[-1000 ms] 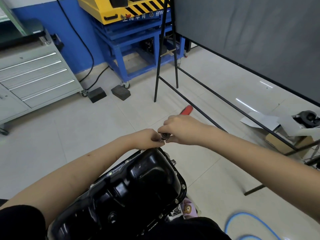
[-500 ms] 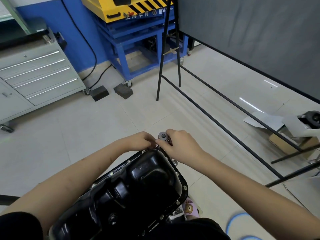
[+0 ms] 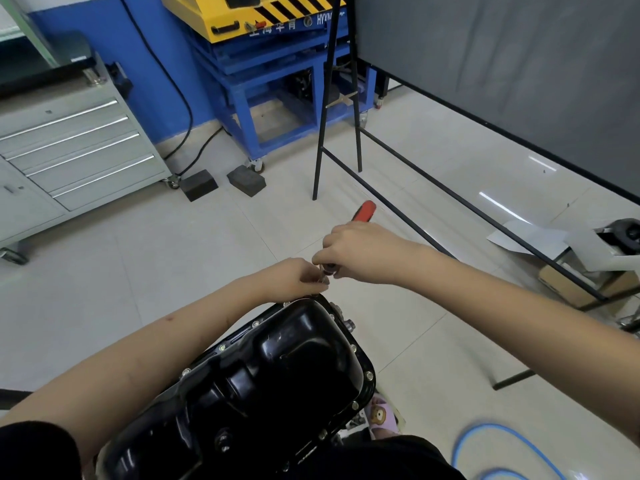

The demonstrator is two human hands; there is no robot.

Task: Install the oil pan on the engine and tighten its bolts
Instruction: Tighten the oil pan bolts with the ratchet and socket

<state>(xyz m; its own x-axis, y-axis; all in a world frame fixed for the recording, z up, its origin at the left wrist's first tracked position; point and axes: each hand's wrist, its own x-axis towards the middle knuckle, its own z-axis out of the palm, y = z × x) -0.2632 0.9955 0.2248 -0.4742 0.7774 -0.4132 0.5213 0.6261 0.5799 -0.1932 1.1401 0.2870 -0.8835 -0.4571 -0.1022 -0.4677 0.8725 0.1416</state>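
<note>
A glossy black oil pan (image 3: pixel 263 379) sits upside up on the engine below me, with several small bolts along its flange. At the pan's far corner my right hand (image 3: pixel 360 252) grips a ratchet wrench with a red handle (image 3: pixel 363 211) that sticks out past my knuckles. The ratchet's metal head (image 3: pixel 329 269) shows between my two hands. My left hand (image 3: pixel 299 275) pinches the socket just under that head, right above the flange. The bolt under the socket is hidden by my fingers.
A grey drawer cabinet (image 3: pixel 69 150) stands at the left and a blue machine stand (image 3: pixel 277 88) at the back. Black frame bars (image 3: pixel 398 209) cross the floor right behind my hands. A cardboard box (image 3: pixel 581 275) lies at the right, a blue hose (image 3: pixel 502 445) near my feet.
My right hand has swung the ratchet handle away from me again, so the red grip shows past my knuckles. My left hand stays at the socket on the pan's far corner.
</note>
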